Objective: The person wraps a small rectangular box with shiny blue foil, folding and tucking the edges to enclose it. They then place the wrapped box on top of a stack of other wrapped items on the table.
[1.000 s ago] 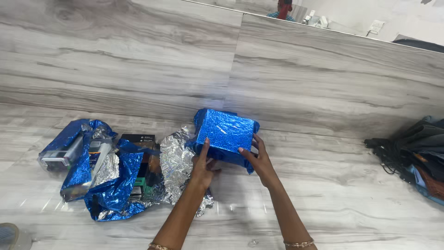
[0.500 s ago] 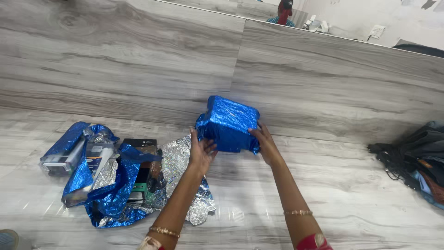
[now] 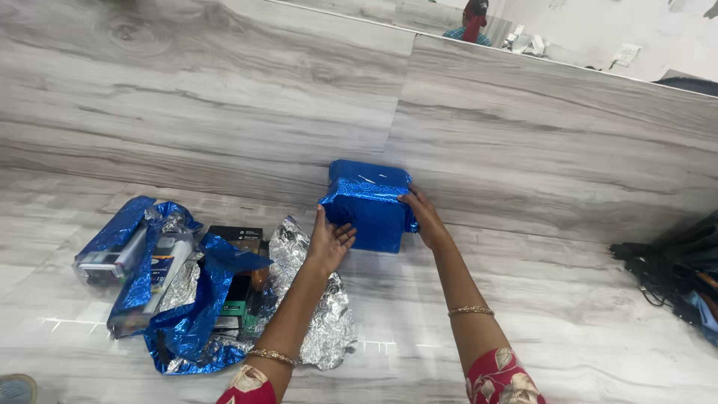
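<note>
A box wrapped in shiny blue foil paper [image 3: 368,202] stands on the grey wood-grain surface, close against the upright back panel. My left hand [image 3: 329,243] lies against its lower left side, fingers spread. My right hand [image 3: 422,215] presses on the box's right edge. Both hands hold the box between them. To the left lies a heap of crumpled blue and silver wrapping foil [image 3: 198,299] with a dark box [image 3: 233,239] and a pale packaged item [image 3: 161,262] partly wrapped in it.
A grey wood-grain back panel [image 3: 523,135] rises behind the box. Dark cables and cloth [image 3: 680,277] lie at the right edge. A tape roll [image 3: 15,389] shows at the bottom left corner. A person's head [image 3: 473,19] appears beyond the panel.
Both hands have carried the blue wrapped box away from me and set it down nearer the back panel, turning it upright. My arms are stretched further out.
</note>
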